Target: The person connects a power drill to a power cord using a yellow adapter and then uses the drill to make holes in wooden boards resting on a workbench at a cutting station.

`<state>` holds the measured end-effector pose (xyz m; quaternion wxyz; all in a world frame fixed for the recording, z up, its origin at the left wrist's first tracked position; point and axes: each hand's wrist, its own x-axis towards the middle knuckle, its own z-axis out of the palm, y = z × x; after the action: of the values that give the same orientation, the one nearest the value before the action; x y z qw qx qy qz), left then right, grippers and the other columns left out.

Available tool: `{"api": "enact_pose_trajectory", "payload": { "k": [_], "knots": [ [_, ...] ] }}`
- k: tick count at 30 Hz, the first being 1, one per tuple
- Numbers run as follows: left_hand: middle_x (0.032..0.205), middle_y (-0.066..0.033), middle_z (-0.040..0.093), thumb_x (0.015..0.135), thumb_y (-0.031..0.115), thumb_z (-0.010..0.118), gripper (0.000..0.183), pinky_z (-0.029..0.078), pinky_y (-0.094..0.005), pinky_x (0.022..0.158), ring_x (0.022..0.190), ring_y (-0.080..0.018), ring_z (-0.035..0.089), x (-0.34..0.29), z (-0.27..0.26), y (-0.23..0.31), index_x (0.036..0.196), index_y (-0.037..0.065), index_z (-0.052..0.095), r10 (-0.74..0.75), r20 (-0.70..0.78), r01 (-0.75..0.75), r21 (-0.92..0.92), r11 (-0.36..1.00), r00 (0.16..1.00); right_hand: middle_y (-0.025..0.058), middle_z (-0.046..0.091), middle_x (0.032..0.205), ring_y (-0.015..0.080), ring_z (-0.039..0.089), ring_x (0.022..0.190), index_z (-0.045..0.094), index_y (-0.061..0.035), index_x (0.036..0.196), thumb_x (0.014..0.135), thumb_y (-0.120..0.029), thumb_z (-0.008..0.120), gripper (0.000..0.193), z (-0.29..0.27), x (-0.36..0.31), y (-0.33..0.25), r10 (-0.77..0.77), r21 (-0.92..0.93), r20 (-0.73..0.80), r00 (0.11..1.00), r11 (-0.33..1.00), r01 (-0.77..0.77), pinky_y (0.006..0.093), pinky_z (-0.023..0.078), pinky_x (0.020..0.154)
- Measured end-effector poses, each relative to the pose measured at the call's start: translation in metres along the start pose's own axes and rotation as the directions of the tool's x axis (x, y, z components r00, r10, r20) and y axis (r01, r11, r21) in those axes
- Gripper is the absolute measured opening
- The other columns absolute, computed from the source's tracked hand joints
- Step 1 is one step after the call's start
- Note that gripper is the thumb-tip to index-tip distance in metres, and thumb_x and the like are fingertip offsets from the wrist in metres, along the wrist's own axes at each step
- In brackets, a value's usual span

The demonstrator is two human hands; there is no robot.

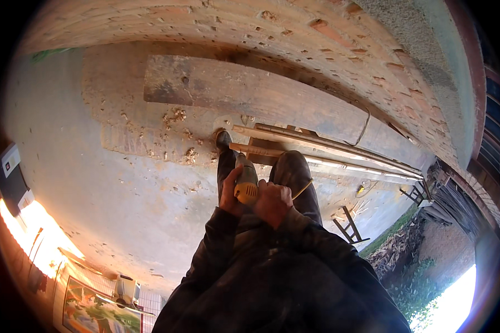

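Observation:
A power drill (246,183) with a yellow rear end and vent slots is held low in front of my body, its far end pointing ahead at a narrow wooden strip (255,149). My left hand (229,192) wraps round the drill's left side. Closed against its right side is my right hand (273,202), apparently round the handle, which the fingers hide. A yellow cord (302,188) shows just right of that hand. My bent right knee (292,166) is over the strip. The drill's tip is too small to make out.
Long timbers (339,147) run rightward beside me. A wide plank (228,83) lies along the brick wall (294,28), with wood shavings (190,155) on the floor near it. Small stools (350,225) stand at the right; a framed picture (97,311) is at the lower left.

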<state>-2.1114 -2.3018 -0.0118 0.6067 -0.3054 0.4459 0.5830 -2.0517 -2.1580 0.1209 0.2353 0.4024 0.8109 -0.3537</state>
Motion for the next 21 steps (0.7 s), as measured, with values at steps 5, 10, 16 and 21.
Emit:
{"api": "enact_pose_trajectory", "payload": {
  "k": [5,10,16,21],
  "knots": [
    [0.104,-0.0091,0.069,0.096,0.048,0.063,0.047,0.059,-0.0388,0.087,0.098,-0.0247,0.07,0.007,0.003,0.012,0.121,0.009,0.065,-0.27,0.095,0.286,-0.261,0.922,0.958,0.0208,0.071,0.082,0.0382,0.073,0.075,0.066,-0.0015,0.09,0.081,-0.02,0.065,0.021,-0.002,0.002,0.001,0.015,0.02,0.053,0.998,1.0,-0.016,0.0493,0.058,0.068],
    [0.105,-0.0092,0.069,0.096,0.048,0.062,0.046,0.059,-0.0397,0.088,0.099,-0.0248,0.069,-0.019,0.042,0.031,0.121,0.009,0.065,-0.055,0.0,0.055,0.021,0.998,0.998,0.0203,0.073,0.088,0.0397,0.073,0.082,0.068,-0.0034,0.094,0.082,-0.026,0.069,0.026,-0.004,0.004,0.005,0.072,0.027,0.102,0.992,0.997,-0.076,0.0515,0.057,0.075],
    [0.102,-0.009,0.07,0.098,0.043,0.061,0.041,0.059,-0.0382,0.085,0.095,-0.0238,0.069,-0.004,0.022,0.031,0.118,0.008,0.065,-0.325,0.081,0.334,-0.313,0.889,0.942,0.0166,0.074,0.093,0.0373,0.073,0.085,0.068,-0.0046,0.097,0.08,-0.023,0.068,0.025,0.007,0.002,0.001,0.108,-0.029,0.074,0.991,0.994,-0.106,0.0507,0.056,0.077],
    [0.104,-0.0101,0.07,0.096,0.047,0.062,0.046,0.059,-0.0395,0.085,0.095,-0.0252,0.07,-0.006,0.022,0.033,0.118,0.007,0.065,-0.337,0.074,0.344,-0.293,0.892,0.938,0.0165,0.073,0.091,0.0355,0.074,0.082,0.067,-0.0048,0.097,0.08,-0.02,0.065,0.022,0.003,0.003,-0.002,0.07,-0.031,0.075,0.995,0.997,-0.068,0.049,0.057,0.074]
  ]
}}
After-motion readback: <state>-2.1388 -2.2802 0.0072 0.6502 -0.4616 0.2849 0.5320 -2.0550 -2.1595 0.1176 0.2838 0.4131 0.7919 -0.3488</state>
